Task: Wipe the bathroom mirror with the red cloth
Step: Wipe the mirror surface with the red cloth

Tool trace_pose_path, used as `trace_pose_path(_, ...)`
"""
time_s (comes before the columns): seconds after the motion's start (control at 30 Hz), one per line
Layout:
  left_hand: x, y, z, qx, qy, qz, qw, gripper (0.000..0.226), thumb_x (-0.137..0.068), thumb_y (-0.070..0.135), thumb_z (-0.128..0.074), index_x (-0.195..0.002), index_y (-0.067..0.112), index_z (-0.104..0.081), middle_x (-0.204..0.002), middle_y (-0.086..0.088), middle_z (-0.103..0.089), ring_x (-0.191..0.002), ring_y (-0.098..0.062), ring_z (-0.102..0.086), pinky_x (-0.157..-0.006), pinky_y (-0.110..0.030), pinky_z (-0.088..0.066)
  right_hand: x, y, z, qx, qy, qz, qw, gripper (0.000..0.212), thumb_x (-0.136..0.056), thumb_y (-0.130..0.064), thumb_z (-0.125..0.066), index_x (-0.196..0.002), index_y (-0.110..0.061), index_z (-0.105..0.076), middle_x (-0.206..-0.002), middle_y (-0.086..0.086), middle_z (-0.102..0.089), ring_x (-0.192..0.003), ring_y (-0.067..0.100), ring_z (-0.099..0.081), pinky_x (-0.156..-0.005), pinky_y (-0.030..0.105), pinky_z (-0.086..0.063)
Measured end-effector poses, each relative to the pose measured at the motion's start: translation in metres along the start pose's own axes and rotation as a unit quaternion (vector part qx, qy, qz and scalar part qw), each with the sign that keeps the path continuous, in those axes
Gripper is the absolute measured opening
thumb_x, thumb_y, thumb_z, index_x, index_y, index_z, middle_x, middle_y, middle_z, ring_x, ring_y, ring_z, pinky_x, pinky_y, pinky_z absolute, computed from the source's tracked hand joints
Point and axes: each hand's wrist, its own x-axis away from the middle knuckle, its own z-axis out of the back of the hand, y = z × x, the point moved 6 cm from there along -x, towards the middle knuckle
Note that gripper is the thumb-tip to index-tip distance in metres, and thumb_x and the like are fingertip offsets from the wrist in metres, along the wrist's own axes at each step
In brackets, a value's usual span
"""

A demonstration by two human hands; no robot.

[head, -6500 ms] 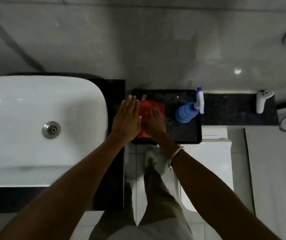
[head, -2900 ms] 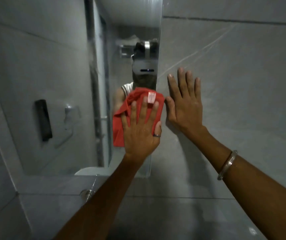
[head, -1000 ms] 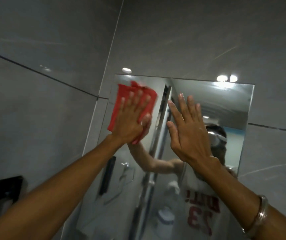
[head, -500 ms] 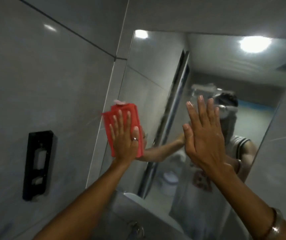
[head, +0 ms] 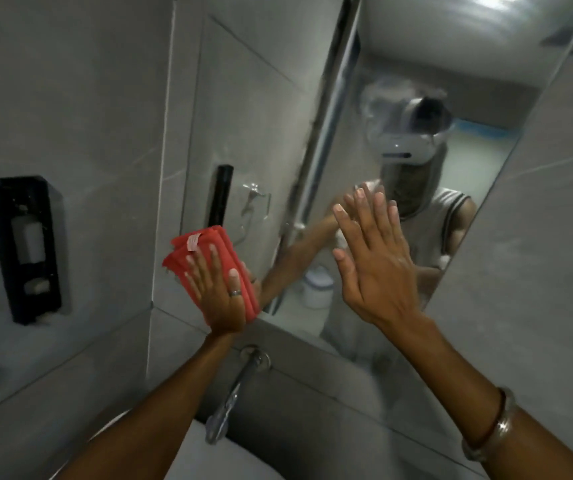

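The bathroom mirror [head: 254,109] hangs on the grey tiled wall and fills the upper middle of the view. My left hand [head: 217,292] presses the folded red cloth [head: 191,252] flat against the glass near the mirror's lower left corner, fingers spread over it. My right hand [head: 373,265] is flat and open with its fingers together, at the mirror's lower middle; whether it touches the glass I cannot tell. A cloudy smear [head: 382,95] shows on the glass higher up. A person's reflection stands in the mirror.
A black wall dispenser [head: 23,247] is fixed to the left wall. Below the mirror a chrome tap [head: 235,393] sticks out of the wall over the white basin [head: 209,459]. Grey tiles surround the mirror.
My left hand has slid the red cloth down the mirror's left side to its lower corner. My right hand has stayed flat near the glass.
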Motion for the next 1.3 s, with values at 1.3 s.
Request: trace_pose_path(1.3,0.018,0.356,0.010,0.031,0.023,-0.341,0.939,0.065,-0.108,0.044,-0.029,-0.166,0.023,-0.010,-0.175,-0.009,-0.008,-0.161,-0.035,-0.003,-0.127,-0.064,-0.009,0.008,0.149,0.130,0.066,0.086,-0.118,0.987,0.060,-0.106,-0.037,-0.030,-0.160,-0.012,-0.037,-0.172,0.016,-0.022,-0.162,0.032,-0.010,-0.132,0.053,-0.012)
